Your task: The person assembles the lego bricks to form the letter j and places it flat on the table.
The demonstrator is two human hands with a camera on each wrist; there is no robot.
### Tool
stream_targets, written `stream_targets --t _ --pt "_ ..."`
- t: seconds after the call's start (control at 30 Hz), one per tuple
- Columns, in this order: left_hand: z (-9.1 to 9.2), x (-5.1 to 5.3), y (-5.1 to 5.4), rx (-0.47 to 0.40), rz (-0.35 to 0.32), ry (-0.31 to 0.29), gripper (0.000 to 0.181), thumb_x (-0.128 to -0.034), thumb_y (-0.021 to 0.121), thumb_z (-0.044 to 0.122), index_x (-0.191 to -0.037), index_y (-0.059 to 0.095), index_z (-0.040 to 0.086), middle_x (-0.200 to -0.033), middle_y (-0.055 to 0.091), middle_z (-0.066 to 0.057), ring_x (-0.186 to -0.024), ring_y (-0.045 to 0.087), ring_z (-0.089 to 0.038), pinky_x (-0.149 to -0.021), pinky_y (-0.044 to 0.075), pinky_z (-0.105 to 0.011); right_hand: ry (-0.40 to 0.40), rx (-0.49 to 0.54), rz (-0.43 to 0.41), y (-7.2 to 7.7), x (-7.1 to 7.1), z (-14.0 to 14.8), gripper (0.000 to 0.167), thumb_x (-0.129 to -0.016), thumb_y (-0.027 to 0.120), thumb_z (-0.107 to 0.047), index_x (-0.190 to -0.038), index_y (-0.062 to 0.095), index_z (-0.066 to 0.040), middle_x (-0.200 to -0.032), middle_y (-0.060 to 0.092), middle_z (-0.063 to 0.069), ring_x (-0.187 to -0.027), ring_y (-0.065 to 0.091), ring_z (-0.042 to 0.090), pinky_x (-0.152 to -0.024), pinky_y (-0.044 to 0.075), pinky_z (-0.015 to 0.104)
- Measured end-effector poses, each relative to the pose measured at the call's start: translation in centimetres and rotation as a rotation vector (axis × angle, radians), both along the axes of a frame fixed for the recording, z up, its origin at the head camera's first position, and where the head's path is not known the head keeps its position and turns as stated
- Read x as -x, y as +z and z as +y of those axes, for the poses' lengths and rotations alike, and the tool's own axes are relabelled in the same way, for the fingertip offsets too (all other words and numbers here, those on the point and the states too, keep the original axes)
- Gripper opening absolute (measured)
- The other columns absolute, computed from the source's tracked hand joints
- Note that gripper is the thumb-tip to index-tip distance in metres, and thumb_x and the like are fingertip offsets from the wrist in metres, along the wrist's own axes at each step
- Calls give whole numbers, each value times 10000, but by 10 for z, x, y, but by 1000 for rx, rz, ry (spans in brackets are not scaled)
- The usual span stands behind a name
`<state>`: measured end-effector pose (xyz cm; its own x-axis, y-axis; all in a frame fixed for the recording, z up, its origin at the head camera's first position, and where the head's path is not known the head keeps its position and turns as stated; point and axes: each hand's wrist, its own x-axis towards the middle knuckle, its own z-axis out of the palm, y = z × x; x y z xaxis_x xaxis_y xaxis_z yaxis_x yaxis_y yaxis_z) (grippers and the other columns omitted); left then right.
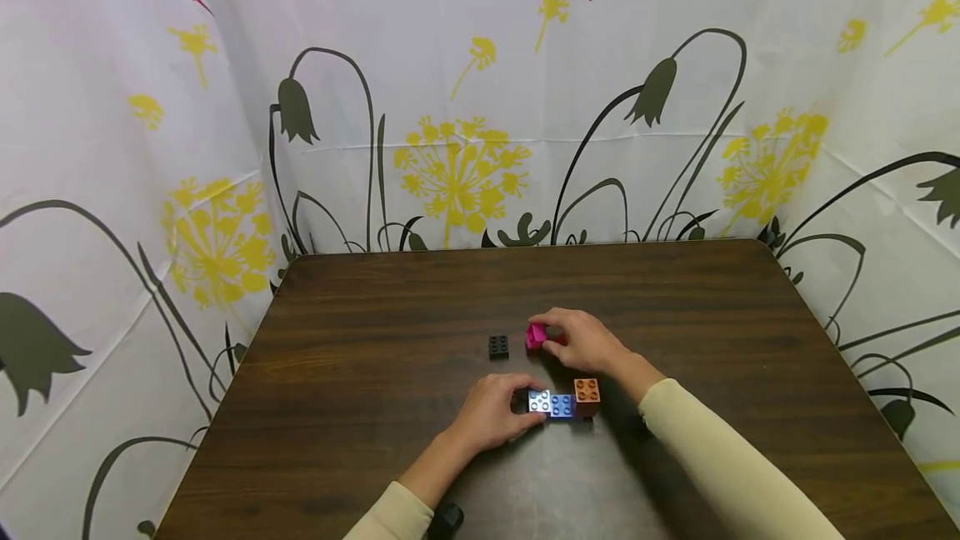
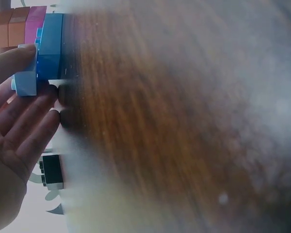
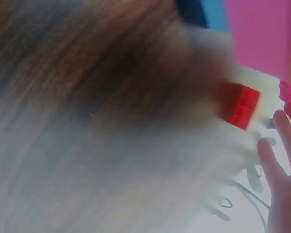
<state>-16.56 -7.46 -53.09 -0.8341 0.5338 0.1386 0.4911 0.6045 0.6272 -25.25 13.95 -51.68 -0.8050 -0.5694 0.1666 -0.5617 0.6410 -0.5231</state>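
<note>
With our left grip (image 1: pixel 491 412) we pinch the light blue brick (image 1: pixel 539 401) atop the blue brick (image 1: pixel 561 406), left of the orange brick (image 1: pixel 587 391) and well in from the tabletop's (image 1: pixel 360 315) far edge. Closer to that edge, our right grip (image 1: pixel 588 342) pinches a pink brick (image 1: pixel 536 337) between the black brick (image 1: pixel 498 347) and the red brick (image 3: pixel 245 108).

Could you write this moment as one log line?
left hand: pinches light-blue block | right hand: holds pink block | black block: on table | red block: near right hand

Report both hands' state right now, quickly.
Left hand: closed, holding the light blue block.
Right hand: closed, holding a bright pink block.
</note>
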Motion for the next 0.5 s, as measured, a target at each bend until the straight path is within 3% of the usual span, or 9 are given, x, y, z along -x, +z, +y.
stream_targets --t 0.2,0.5 --pt "0 -1 0 12 12 6 306 -816 807 350 -1086 732 227 -1032 703 109 -875 625 -53 -765 489 -265 -17 111 -34 16 -8 10 416 -884 684 -116 -1298 637 -122 -1124 595 -32 -921 571 261 -773 476 371" --pt "1 0 0 16 13 6 309 -825 797 363 -1103 730 244 -1035 700 117 -861 617 -53 -758 483 -259 -25 254 -131 38 -34 33 419 -861 685 -48 -1274 645 -105 -1091 521 -6 -977 578 171 -850 529 363"
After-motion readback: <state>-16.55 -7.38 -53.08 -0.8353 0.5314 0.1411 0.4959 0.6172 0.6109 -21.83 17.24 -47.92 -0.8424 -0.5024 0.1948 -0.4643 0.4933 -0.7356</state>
